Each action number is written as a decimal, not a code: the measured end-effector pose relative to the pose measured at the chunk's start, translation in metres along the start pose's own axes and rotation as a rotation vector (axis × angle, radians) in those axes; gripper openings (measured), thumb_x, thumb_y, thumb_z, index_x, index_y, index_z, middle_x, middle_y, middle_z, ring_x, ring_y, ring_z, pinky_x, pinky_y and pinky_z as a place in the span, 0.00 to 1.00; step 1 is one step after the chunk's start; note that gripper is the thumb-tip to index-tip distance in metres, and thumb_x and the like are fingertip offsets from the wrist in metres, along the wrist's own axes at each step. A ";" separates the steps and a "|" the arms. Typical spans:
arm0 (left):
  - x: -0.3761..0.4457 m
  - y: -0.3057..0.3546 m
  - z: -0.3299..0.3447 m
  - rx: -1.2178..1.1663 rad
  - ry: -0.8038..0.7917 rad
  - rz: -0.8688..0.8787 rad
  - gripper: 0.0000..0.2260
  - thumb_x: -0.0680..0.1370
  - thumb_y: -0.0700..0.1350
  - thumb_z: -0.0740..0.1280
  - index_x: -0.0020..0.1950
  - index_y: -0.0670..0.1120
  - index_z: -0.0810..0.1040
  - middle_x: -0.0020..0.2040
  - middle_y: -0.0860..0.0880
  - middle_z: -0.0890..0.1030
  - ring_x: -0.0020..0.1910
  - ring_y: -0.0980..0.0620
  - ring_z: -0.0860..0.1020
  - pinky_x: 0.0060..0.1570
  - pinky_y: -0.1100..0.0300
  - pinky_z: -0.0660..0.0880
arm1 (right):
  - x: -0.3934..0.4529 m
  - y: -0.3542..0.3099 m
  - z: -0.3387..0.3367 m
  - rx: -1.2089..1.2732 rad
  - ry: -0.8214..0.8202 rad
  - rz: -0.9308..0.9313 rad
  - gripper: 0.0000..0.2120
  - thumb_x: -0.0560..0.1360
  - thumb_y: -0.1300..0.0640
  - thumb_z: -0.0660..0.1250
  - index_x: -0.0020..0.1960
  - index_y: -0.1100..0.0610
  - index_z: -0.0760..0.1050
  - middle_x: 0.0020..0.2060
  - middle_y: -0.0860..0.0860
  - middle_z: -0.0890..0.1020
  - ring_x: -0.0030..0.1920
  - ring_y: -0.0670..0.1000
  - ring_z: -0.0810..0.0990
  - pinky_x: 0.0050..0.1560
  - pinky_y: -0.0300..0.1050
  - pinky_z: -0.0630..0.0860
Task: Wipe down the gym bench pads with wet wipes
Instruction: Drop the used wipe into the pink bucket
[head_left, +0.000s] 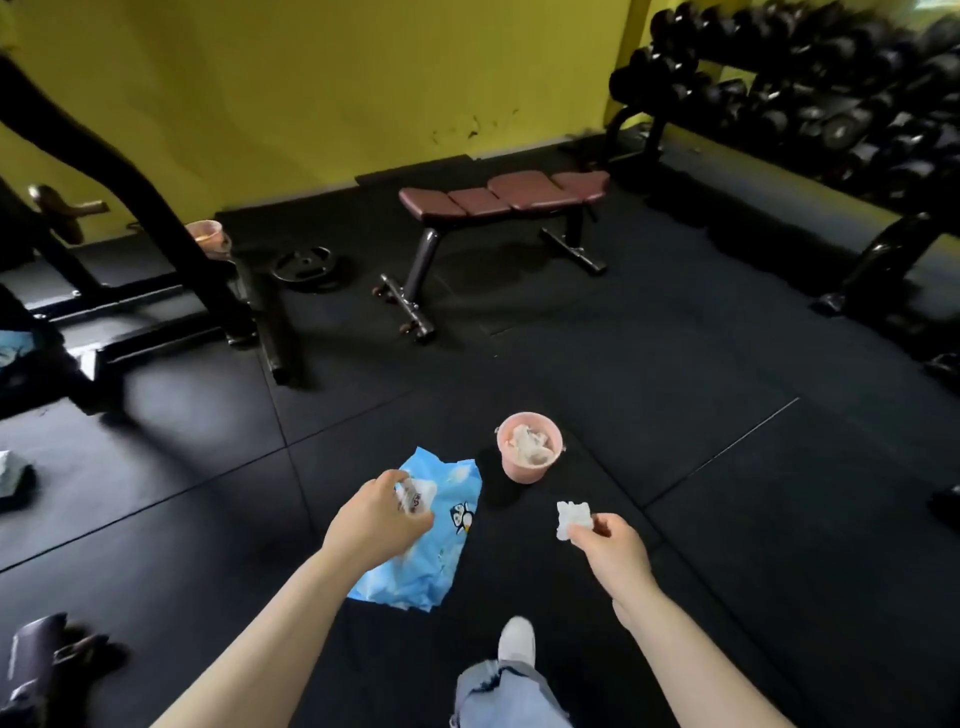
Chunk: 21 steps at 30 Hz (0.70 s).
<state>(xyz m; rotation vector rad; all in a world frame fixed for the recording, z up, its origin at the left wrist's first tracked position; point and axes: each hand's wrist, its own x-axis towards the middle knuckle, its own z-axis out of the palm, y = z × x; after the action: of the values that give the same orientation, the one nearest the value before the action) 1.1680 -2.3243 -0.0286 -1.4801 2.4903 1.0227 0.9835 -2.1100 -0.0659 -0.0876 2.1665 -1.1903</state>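
Observation:
A flat gym bench (501, 200) with maroon pads stands near the yellow wall, well ahead of me. My left hand (376, 517) grips the top of a blue wet-wipe pack (423, 540) with a penguin print, holding it above the floor. My right hand (613, 548) pinches a small folded white wipe (573, 519) between thumb and fingers. A pink bucket (530, 470) holding crumpled used wipes sits on the floor between the two hands, a little ahead of them.
A dumbbell rack (810, 98) fills the right side. A black machine frame (156, 291) stands at the left, with a weight plate (306, 265) and another pink bucket (208, 236) beside it. My white shoe (517, 644) is below. Black rubber tiles cover the floor.

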 end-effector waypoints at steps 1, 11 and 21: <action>0.019 0.008 -0.001 0.004 -0.007 0.006 0.31 0.70 0.58 0.67 0.72 0.56 0.67 0.56 0.56 0.77 0.45 0.56 0.80 0.43 0.58 0.78 | 0.020 -0.008 0.000 0.005 0.008 0.004 0.07 0.71 0.54 0.70 0.48 0.51 0.75 0.44 0.46 0.80 0.45 0.46 0.78 0.37 0.42 0.71; 0.200 0.097 -0.007 -0.014 -0.002 -0.014 0.30 0.70 0.58 0.68 0.72 0.57 0.68 0.55 0.56 0.76 0.49 0.54 0.79 0.47 0.55 0.80 | 0.217 -0.091 0.007 -0.198 -0.027 0.047 0.09 0.72 0.51 0.70 0.50 0.52 0.75 0.41 0.48 0.81 0.40 0.48 0.79 0.33 0.42 0.70; 0.340 0.144 -0.016 0.049 -0.065 0.035 0.30 0.70 0.59 0.68 0.71 0.58 0.68 0.57 0.56 0.76 0.52 0.53 0.77 0.47 0.56 0.78 | 0.350 -0.170 0.036 -0.371 0.014 0.077 0.24 0.77 0.56 0.64 0.71 0.54 0.62 0.61 0.52 0.76 0.54 0.53 0.79 0.39 0.42 0.70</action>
<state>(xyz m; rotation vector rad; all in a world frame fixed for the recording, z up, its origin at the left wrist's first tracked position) 0.8754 -2.5453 -0.0711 -1.3725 2.4860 0.9911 0.6893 -2.3597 -0.1264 -0.1534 2.3576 -0.7376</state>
